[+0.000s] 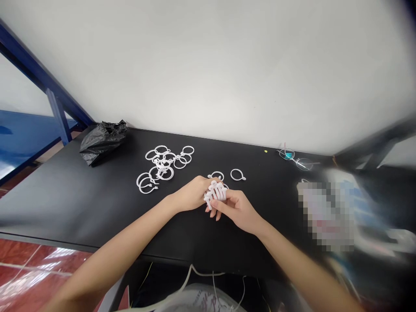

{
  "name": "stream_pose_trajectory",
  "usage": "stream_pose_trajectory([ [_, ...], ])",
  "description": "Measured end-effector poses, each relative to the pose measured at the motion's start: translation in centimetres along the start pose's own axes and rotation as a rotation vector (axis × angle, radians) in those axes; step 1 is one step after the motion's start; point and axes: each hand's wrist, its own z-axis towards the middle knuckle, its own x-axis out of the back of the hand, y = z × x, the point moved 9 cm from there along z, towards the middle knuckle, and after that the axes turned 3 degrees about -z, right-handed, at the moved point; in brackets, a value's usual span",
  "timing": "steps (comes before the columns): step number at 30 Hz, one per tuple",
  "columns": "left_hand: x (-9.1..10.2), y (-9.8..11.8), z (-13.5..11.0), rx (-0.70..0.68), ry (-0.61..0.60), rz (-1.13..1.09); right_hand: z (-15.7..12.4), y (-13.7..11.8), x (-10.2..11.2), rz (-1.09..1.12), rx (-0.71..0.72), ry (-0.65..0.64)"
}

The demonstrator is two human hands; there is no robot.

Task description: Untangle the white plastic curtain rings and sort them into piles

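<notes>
Just right of the table's middle, my left hand (194,193) and my right hand (243,211) meet around a bunch of white plastic curtain rings (216,192). The rings in the bunch lie side by side, their small tabs in a row on top. My left fingers are curled around the bunch and partly hidden behind it. From the right, my right thumb and fingers pinch the same rings. Close behind the hands lies a loose ring (217,172), and another single ring (238,174) rests a little farther right.
A scattered pile of white rings (164,164) lies left of my hands on the black table (130,225). At the back left sits a crumpled black plastic bag (103,141). Eyeglasses (295,159) rest near the wall, with a blurred clear plastic package (328,216) at the right.
</notes>
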Motion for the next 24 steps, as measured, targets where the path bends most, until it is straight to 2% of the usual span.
stream_pose_trajectory([
  [4,0.3,0.4,0.2,-0.003,-0.006,-0.156,-0.5,-1.2,-0.1,-0.168,0.136,0.016],
  [8,0.4,0.1,0.3,-0.001,0.042,-0.250,-1.0,-2.8,-0.3,-0.404,0.304,0.053],
  [12,0.0,-0.3,0.4,0.021,0.035,-0.371,-1.3,-3.6,-0.5,-0.478,0.373,0.066],
  [16,-0.5,-1.1,0.3,0.130,0.000,-0.462,-1.4,-3.6,-0.7,-0.393,0.343,0.042],
  [19,-0.7,-1.2,0.3,0.144,-0.013,-0.469,-1.2,-2.9,-0.7,-0.248,0.265,0.025],
  [24,-0.4,-1.5,0.1,0.153,0.074,-0.431,-0.3,-0.9,0.4,-0.012,0.124,0.110],
])
